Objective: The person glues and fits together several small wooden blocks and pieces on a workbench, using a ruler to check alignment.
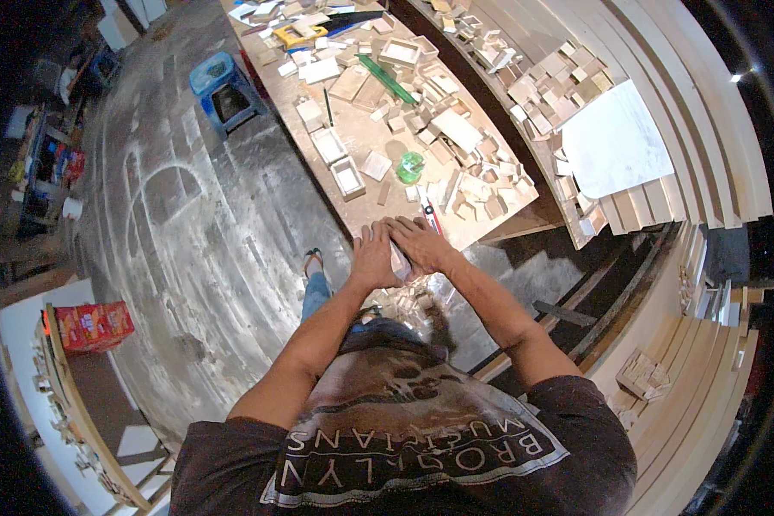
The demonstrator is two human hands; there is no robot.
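A pale wooden piece (399,266) is held between the two hands, just at the near end of the worktable (378,208). By the left hand (372,258) it is gripped from the nine o'clock side, with the fingers bent and drawn close together. By the right hand (420,247) it is gripped from the three o'clock side, the fingers likewise curled over; the exact contact of the fingertips is hidden and cannot be told.

With the hands taken as the centre of the dial, a slim red-and-white tool (429,211) is seen just beside the right hand at one o'clock. At twelve, a round green object (411,168) is set on the tabletop, and farther out along that line a long green strip (387,80) is laid across wood. At eleven, two small open wooden boxes (347,178) are placed end to end, and well beyond them a yellow tool (300,34) is seen. Loose wooden blocks (494,205) are scattered at two o'clock; farther out, a white sheet (615,142) is rested near long stacked boards (718,112). A blue stool (211,73) is stood on the floor (258,198) between ten and eleven, and a red packet (100,327) is seen between eight and nine.
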